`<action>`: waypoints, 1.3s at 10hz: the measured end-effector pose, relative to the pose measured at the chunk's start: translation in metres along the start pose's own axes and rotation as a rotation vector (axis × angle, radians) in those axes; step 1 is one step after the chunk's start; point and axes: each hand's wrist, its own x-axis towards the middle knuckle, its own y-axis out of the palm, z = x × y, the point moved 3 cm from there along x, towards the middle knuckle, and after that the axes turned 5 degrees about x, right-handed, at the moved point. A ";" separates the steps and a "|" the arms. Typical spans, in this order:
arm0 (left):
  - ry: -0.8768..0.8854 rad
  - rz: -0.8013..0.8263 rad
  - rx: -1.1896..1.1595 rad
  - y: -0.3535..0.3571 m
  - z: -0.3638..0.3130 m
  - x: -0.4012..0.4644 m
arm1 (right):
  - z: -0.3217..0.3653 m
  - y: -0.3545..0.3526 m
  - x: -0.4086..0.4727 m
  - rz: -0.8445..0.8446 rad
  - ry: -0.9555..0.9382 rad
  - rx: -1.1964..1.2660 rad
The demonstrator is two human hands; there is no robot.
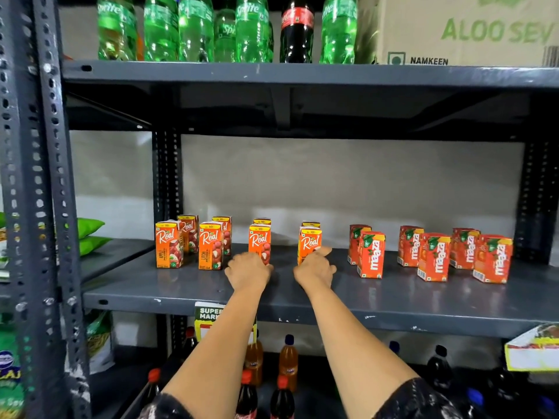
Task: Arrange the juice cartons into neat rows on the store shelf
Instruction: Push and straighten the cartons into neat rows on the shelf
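Orange "Real" juice cartons stand in pairs, one behind another, on the left half of the grey middle shelf (393, 300). Two pairs (210, 246) stand close together at the far left. My left hand (248, 272) grips the base of the third front Real carton (259, 239). My right hand (314, 267) wraps the lower part of the fourth front Real carton (309, 241), one finger stretched past its right side. Red "Maaza" cartons (434, 257) stand in three loose, staggered pairs on the right half. The bottoms of both gripped cartons are hidden by my hands.
The shelf above (302, 74) carries green Sprite bottles (193, 28), a cola bottle (296, 28) and a cardboard box (465, 28). Below stand dark and orange soda bottles (287, 362). A perforated steel upright (36, 207) rises at left, with green packets (89, 234) beyond it.
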 end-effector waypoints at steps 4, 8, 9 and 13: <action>-0.055 -0.005 0.063 -0.006 0.001 -0.011 | -0.001 -0.010 -0.008 -0.001 0.019 0.018; 0.414 0.146 -0.114 0.033 -0.153 -0.121 | -0.119 -0.189 0.016 -0.437 0.074 -0.071; 0.305 0.309 -0.179 0.048 -0.171 -0.097 | -0.151 -0.202 0.055 -0.239 0.186 0.000; 0.358 0.457 -0.174 0.058 -0.181 -0.055 | -0.165 -0.192 0.078 -0.214 -0.043 -0.140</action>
